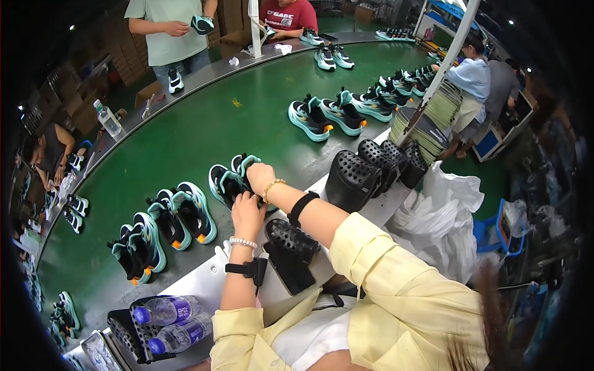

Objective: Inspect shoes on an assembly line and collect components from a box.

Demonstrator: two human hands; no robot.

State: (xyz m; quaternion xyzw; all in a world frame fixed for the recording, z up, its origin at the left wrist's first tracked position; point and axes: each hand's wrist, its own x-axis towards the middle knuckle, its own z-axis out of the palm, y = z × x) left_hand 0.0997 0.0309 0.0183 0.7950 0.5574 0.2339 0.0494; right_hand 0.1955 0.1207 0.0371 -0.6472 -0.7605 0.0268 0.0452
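Two bare hands [248,214] touch black-and-teal sneakers [228,185] on the green table [241,114]; purple-capped clear plastic bottles [170,310] lie at seven o'clock.

We see fairly bright, even light on the green tabletop [241,105], with only soft shadows. The shoes [226,184] by its near edge look crisp. Beyond its near right edge, white bags [433,210] catch strong light, and hair [492,309] blurs. We notice the fisheye bowing the far edge; dim surroundings fade to black at the rim.
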